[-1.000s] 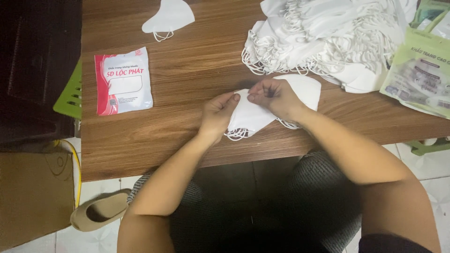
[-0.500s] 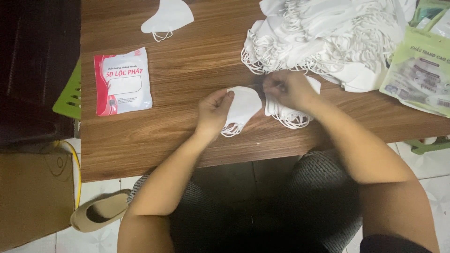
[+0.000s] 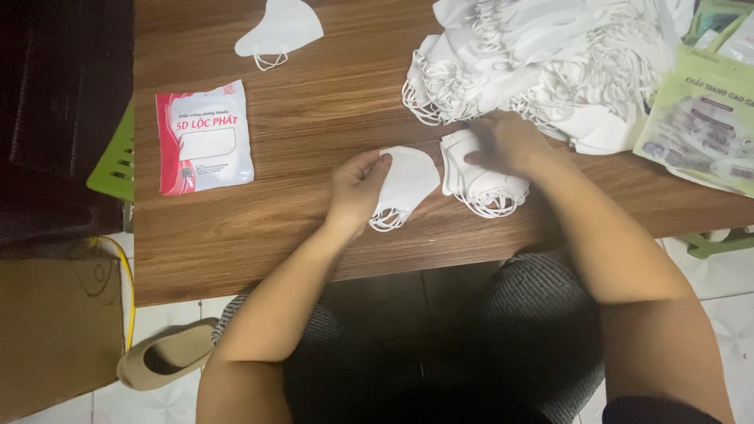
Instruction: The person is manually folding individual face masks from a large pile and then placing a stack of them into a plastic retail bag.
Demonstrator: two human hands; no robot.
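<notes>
At far left, a dark cabinet side (image 3: 63, 118) and a green plastic chair edge (image 3: 118, 161) are seen, w/ a tan slip-on shoe (image 3: 165, 361) on the tiled floor below. On the brown wood-grain table (image 3: 314, 133), a flat red-and-white plastic mask packet (image 3: 204, 137) lies near the left edge, printed side up. A single white folded fabric face mask (image 3: 281, 30) lies at the top, well apart from the packet, ear loop showing beneath it.

Toward the centre, the left hand (image 3: 357, 188) is laid on the table at the front edge; thumb and fingers are pinched on the left side of a white folded face mask w/ elastic loops (image 3: 407, 184), which lies flat on the wood. Just beside it, to the right, a small stack of white folded masks (image 3: 479, 184) is pressed down by the right hand (image 3: 506, 145), fingers curled over the stack's top; whether anything is gripped can't be told. The two are apart by a narrow gap.

Behind the right hand, a large loose heap of white masks w/ tangled ear loops (image 3: 542, 63) is spread over the table's upper right. At far right, pale green plastic mask packets (image 3: 699, 118) lie partly over the table edge.
</notes>
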